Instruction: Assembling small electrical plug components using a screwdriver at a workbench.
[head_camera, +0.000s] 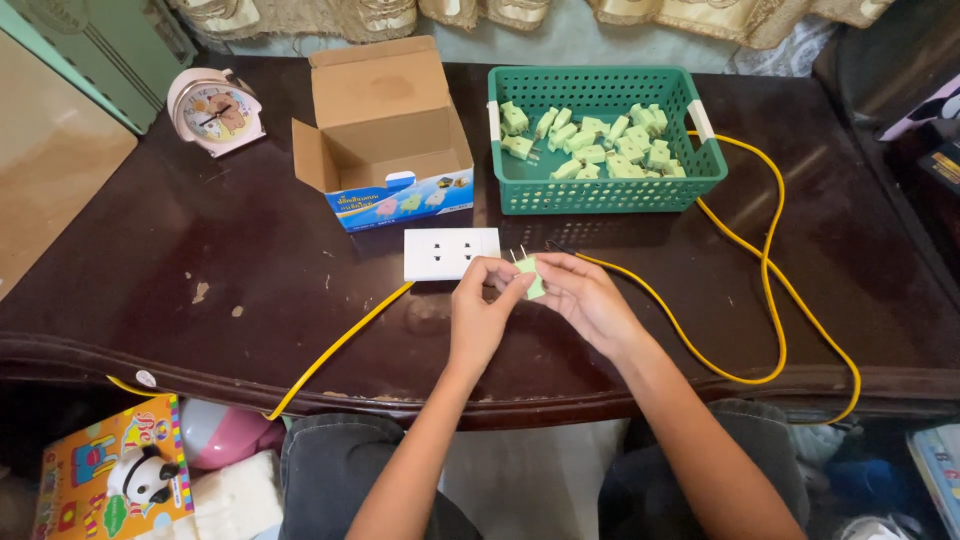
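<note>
Both my hands meet over the dark wooden table (250, 290), holding one pale green plug adapter (531, 276) between them. My left hand (483, 310) pinches its left side, my right hand (585, 298) holds its right side. The adapter's metal prongs point away from me, toward a white double socket block (445, 252) lying just beyond my fingers. A yellow cable (340, 345) leaves the block toward the table's near edge. Behind sits a green plastic basket (600, 190) with several more pale green adapters (595, 145).
An open cardboard box (385, 140) stands left of the basket. A pink alarm clock (213, 110) is at the back left. More yellow cable (770, 290) loops along the right side. Toys and a colourful box (110, 470) lie below the table's near edge at left.
</note>
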